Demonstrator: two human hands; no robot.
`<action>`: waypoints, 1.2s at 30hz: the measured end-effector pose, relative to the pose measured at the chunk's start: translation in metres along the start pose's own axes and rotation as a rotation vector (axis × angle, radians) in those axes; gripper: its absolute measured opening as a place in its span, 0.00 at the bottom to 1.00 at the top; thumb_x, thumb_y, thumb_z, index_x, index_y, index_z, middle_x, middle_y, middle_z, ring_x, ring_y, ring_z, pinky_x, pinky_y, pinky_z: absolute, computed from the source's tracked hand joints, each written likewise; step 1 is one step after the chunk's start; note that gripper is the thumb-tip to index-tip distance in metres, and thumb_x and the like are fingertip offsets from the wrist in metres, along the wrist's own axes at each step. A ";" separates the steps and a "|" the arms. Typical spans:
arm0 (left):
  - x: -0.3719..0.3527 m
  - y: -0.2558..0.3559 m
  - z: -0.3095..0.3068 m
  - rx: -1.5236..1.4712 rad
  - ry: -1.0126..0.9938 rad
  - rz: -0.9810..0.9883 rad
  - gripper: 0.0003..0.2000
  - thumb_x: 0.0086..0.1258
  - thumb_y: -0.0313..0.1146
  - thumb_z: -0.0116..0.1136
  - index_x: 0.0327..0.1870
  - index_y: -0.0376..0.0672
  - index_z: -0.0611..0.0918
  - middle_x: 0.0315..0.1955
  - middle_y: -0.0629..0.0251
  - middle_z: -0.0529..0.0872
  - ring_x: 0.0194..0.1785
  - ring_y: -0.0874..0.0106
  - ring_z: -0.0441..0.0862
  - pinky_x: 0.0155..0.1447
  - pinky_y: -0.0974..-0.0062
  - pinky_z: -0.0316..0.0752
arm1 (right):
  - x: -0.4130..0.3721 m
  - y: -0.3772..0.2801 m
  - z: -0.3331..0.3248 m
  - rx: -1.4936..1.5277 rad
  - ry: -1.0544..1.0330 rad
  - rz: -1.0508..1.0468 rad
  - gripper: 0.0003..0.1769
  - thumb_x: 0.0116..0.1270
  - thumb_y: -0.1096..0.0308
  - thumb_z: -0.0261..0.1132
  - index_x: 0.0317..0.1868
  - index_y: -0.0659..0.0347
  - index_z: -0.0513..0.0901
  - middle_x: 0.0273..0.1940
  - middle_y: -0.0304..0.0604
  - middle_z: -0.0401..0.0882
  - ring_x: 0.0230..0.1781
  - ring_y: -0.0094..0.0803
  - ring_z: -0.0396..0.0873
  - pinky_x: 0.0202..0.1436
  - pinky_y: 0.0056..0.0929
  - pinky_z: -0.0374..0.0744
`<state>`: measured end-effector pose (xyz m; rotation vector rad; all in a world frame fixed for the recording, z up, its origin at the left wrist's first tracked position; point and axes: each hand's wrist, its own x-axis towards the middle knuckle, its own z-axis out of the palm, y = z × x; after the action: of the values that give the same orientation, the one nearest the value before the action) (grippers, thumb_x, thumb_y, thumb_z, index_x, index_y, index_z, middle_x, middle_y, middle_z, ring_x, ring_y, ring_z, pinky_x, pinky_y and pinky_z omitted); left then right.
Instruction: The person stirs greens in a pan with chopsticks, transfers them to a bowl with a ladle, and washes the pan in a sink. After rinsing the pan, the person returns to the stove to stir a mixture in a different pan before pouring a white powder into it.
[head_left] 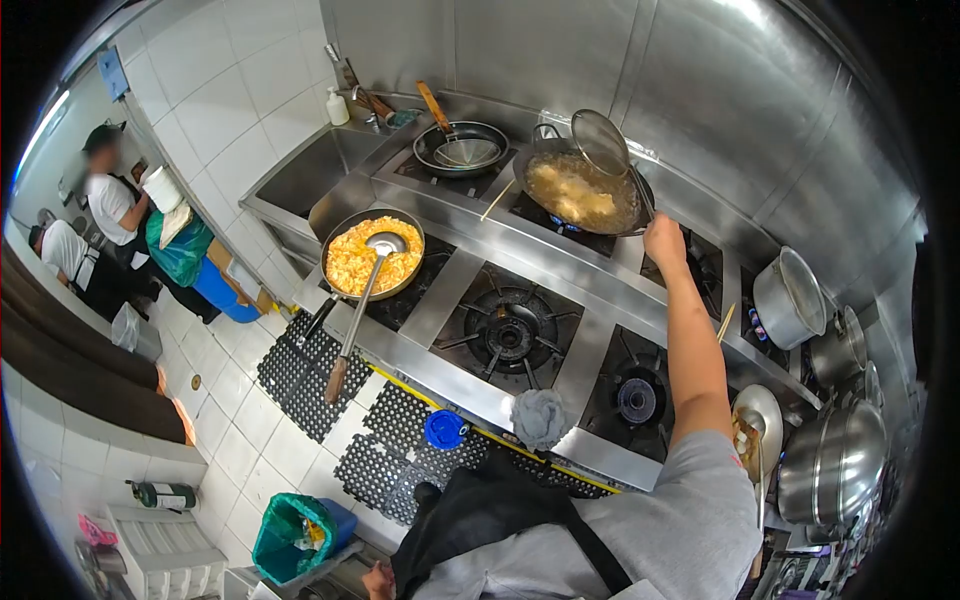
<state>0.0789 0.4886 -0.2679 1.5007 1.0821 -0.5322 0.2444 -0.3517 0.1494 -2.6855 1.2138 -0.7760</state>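
Note:
My right hand (664,240) is closed around the handle of a round mesh strainer (600,143), at the right side of a wok (545,190) on the back burner. The strainer is tilted up above the wok's far rim. Golden battered pieces (572,192) fry in bubbling oil in the wok, with a blue flame underneath. My left hand (378,580) hangs low by my apron at the bottom edge; too little of its fingers shows to tell what they do. To the left, a pan of orange-yellow food (350,250) holds a ladle (372,275) lying across its rim.
Another pan with a strainer (465,150) sits at the back left, beside a sink (320,165). Several metal pots (790,290) line the right. A grey cloth (541,418) lies on the stove's front edge. A lined bin (290,540) stands below; two people (115,200) are at far left.

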 end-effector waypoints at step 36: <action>0.006 0.007 0.003 0.013 -0.049 0.027 0.11 0.72 0.37 0.55 0.33 0.39 0.76 0.16 0.62 0.77 0.15 0.69 0.74 0.15 0.70 0.62 | 0.032 0.008 0.055 0.574 -0.250 0.316 0.15 0.62 0.75 0.50 0.44 0.72 0.80 0.24 0.53 0.79 0.16 0.41 0.77 0.16 0.38 0.70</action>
<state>0.0885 0.4885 -0.2692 1.5040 1.0214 -0.5555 0.2832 -0.3868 0.1123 -1.9997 1.1048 -0.6016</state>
